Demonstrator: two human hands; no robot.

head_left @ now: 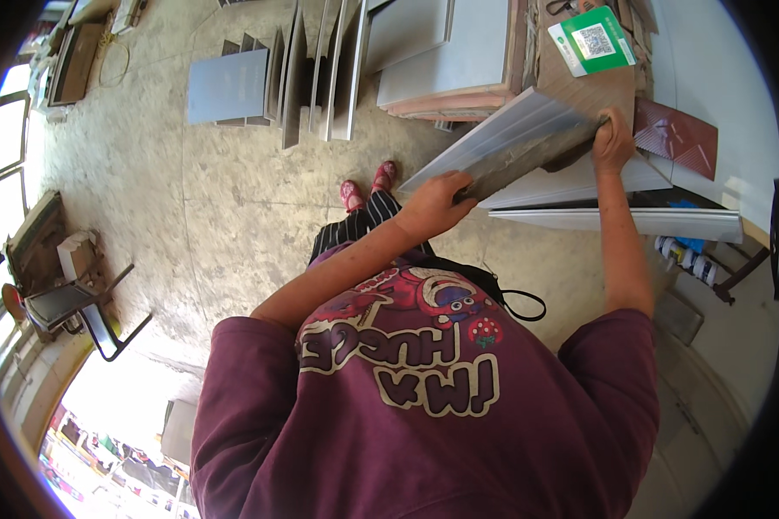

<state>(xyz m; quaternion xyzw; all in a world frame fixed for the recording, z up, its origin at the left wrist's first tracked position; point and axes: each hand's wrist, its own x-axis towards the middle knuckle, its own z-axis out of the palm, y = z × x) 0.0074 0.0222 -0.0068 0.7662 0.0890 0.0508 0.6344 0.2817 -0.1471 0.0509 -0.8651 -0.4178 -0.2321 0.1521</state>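
My left hand (439,204) is closed around the near left end of a long, grey-brown, rough-faced board (528,160). At its far right end, my right hand (613,143) is wrapped over the edge with the fingers curled. The board is tilted, running from lower left up to the right. Directly behind it stands a light grey ribbed panel (504,130), and I cannot tell whether the two are joined. Below the board, more pale panels (614,221) lean on edge, partly covered by my right forearm.
Beyond my hands is a stack of grey sheets (446,78); a green card (593,41) lies on a brown surface beside it. Upright panels (320,73) and a blue-grey panel (228,85) stand ahead on the concrete floor (234,173). A dark chair (69,303) is at left.
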